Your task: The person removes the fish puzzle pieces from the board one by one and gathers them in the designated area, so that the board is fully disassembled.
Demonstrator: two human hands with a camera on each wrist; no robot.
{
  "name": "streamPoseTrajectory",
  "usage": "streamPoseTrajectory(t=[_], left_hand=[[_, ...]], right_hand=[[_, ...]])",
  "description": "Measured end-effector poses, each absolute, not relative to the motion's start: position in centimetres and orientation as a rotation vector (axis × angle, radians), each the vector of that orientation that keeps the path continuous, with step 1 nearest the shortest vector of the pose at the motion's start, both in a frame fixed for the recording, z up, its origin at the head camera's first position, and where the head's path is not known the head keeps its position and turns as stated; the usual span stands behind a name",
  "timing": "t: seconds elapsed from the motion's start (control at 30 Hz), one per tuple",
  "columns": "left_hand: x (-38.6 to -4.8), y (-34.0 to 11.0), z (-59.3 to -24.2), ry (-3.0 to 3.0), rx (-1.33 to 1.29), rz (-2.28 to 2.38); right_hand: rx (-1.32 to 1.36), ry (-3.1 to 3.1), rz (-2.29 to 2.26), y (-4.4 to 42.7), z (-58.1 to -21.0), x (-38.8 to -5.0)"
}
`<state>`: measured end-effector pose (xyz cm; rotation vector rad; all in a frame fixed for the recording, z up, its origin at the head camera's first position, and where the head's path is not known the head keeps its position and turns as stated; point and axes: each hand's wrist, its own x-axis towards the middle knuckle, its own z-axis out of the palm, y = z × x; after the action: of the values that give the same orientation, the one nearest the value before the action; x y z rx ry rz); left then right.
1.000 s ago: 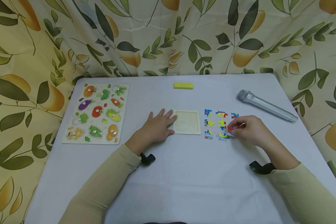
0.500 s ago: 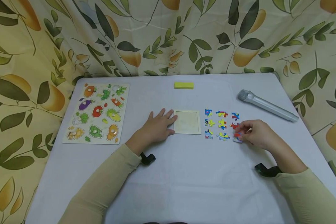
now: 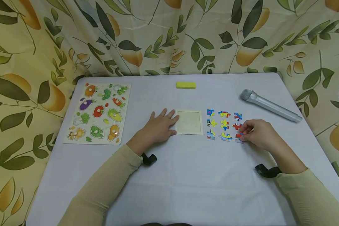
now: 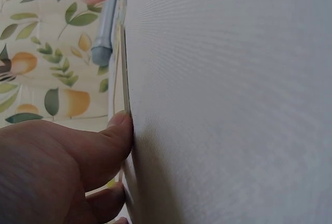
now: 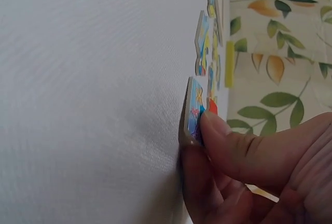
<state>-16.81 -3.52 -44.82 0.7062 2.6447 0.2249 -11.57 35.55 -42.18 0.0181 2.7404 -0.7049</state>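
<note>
My right hand (image 3: 258,133) pinches the nearest piece of the right column, a red and blue jigsaw puzzle piece (image 5: 194,111), between thumb and fingers. In the right wrist view one edge of it seems slightly raised off the cloth. The other puzzle pieces (image 3: 224,124) lie apart in rows and columns to its left. Spread flat on the table, my left hand (image 3: 159,127) touches the left edge of a pale square puzzle tray (image 3: 202,124) with its fingertips. The left wrist view shows the thumb (image 4: 120,130) against the tray's side.
A vegetable peg board (image 3: 94,141) lies at the left of the white-covered table (image 3: 186,182). A yellow block (image 3: 185,85) is at the back, and a silver microphone (image 3: 274,106) lies at the back right. A patterned curtain (image 3: 169,37) hangs behind.
My right hand has moved right with the puzzle piece and lowered it at the near end of the right column. The left hand stays by the tray.
</note>
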Motion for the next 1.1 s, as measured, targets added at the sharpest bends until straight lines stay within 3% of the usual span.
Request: streamPoseTrajectory(t=[1.1], left_hand=[[-16.8, -3.4, -44.9, 2.641, 0.703, 0.208]], right_hand=[[0.056, 2.821, -0.723, 36.2, -40.9, -11.8]])
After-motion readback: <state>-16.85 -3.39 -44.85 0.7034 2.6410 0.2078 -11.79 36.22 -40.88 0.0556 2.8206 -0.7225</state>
